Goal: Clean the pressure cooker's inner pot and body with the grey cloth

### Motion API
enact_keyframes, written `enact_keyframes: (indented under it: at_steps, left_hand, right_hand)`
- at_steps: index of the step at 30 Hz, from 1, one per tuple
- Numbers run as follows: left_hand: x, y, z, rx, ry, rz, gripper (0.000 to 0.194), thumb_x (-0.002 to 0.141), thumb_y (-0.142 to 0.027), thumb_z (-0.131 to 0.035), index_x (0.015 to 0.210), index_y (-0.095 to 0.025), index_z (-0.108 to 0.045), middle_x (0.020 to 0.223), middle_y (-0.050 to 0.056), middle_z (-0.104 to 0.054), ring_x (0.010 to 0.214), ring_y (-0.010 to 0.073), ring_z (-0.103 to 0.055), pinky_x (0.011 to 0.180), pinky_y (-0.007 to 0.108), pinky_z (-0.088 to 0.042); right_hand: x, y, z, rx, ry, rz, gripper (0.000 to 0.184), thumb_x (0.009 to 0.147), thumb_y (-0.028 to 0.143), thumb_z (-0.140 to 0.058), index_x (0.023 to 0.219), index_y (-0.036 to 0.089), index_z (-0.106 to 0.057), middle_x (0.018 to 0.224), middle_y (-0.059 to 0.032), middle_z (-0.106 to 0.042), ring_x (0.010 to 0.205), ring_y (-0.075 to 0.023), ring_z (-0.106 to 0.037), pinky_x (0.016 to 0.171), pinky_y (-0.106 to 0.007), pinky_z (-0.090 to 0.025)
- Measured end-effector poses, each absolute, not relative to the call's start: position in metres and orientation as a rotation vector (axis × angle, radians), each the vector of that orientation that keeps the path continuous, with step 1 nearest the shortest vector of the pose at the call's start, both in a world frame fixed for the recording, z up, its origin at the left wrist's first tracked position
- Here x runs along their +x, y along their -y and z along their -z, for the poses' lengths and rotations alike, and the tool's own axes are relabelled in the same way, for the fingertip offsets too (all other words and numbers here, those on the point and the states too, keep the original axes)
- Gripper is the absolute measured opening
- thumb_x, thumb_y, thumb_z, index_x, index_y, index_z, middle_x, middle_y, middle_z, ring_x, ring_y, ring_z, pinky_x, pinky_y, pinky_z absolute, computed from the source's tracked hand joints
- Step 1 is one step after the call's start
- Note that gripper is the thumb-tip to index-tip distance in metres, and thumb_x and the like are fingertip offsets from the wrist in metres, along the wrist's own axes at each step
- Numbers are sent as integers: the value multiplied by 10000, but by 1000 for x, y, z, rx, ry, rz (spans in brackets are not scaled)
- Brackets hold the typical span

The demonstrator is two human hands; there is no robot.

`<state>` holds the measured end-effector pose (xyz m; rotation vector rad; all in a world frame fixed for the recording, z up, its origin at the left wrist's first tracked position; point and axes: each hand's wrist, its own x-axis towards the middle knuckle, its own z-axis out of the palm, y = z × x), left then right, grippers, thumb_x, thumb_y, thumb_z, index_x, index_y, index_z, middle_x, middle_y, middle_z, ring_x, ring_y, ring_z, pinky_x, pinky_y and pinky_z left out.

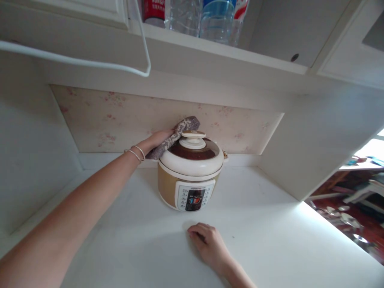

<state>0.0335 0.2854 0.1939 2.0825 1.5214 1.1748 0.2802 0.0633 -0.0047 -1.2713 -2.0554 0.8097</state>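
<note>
A gold and white electric pressure cooker [168, 186] stands upright on the white counter, its control panel facing me. Its lid is on, with a knob handle [193, 136] on top. My left hand [160, 138] reaches to the lid's back left, closed on a patterned grey-brown cloth [177, 136] that lies against the lid beside the knob. Part of that hand's fingers is hidden by the cloth. In front of the cooker, my right hand [208, 244] rests on the counter with its fingers curled in; nothing shows in it.
White side panels and a flowered back wall [120, 120] enclose the counter [255, 236]. Overhead, a shelf [264, 56] holds several bottles [217, 22]. A white rod or cable [99, 63] hangs at upper left. Beyond the right edge, several shiny metal items [348, 220] stand lower down.
</note>
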Motion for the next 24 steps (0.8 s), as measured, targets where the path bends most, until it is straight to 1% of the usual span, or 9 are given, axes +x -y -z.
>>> enact_keyframes:
  at_steps: [4, 8, 12, 14, 15, 17, 19, 21, 24]
  left_hand:
    - [34, -249, -183, 2168, -1592, -1168, 451, 951, -371, -319, 1221, -151, -606, 1331, 85, -561, 1258, 233, -487, 1094, 372, -322]
    - [46, -194, -155, 2242, -1672, -1420, 522, 972, -416, -263, 1360, -127, -461, 1444, 108, -432, 1362, 217, -345, 1156, 409, -220]
    - [55, -153, -107, 2420, -1636, -1615, 540, 975, -373, -298, 1470, -159, -255, 1541, 114, -243, 1426, 224, -187, 1171, 452, -185]
    - [55, -143, -78, 2518, -1625, -1634, 594, 967, -329, -334, 1492, -128, -142, 1557, 160, -157, 1438, 253, -128, 1158, 494, -207]
    - [53, -140, -63, 2570, -1623, -1622, 612, 961, -307, -350, 1490, -106, -117, 1555, 185, -138, 1439, 271, -111, 1146, 513, -229]
    - [49, -137, -37, 2674, -1637, -1560, 597, 946, -268, -383, 1467, -66, -173, 1533, 226, -177, 1435, 302, -110, 1120, 539, -275]
    - [43, -133, -17, 2844, -1594, -1443, 525, 925, -251, -424, 1397, -44, -325, 1477, 240, -304, 1428, 329, -130, 1100, 560, -305]
    - [38, -127, -7, 3030, -1497, -1315, 427, 910, -242, -446, 1292, -54, -471, 1391, 220, -440, 1413, 346, -182, 1091, 578, -311]
    - [35, -118, -4, 3193, -1395, -1199, 352, 901, -261, -462, 1177, -79, -585, 1289, 179, -553, 1369, 357, -294, 1086, 582, -315]
  right_hand:
    - [278, -63, 5, -1266, 2058, -791, 255, 870, 232, -467, 919, 248, -717, 906, -24, -711, 832, -187, -640, 747, -272, -447]
    - [277, -62, 7, -1282, 2065, -779, 259, 861, 238, -468, 924, 237, -719, 922, -31, -714, 835, -187, -637, 751, -264, -443]
    - [277, -58, 7, -1294, 2062, -759, 259, 860, 238, -467, 936, 233, -714, 931, -27, -712, 839, -177, -633, 753, -252, -434]
    - [277, -56, 7, -1295, 2064, -750, 260, 857, 230, -466, 939, 236, -712, 931, -23, -711, 845, -172, -633, 756, -246, -430]
    - [277, -55, 7, -1297, 2065, -747, 261, 855, 223, -466, 939, 238, -712, 932, -20, -710, 850, -170, -633, 759, -244, -428]
    - [278, -54, 7, -1299, 2069, -746, 264, 855, 215, -463, 939, 242, -711, 936, -17, -709, 860, -166, -633, 766, -238, -425]
    - [278, -55, 8, -1293, 2080, -740, 266, 863, 219, -457, 938, 246, -711, 939, -14, -708, 866, -164, -632, 773, -235, -423]
    - [278, -56, 8, -1282, 2095, -724, 263, 872, 228, -454, 933, 248, -709, 936, -13, -705, 867, -162, -630, 777, -234, -420]
    - [278, -57, 8, -1277, 2111, -702, 253, 869, 220, -458, 921, 248, -704, 929, -9, -702, 863, -161, -625, 774, -233, -415]
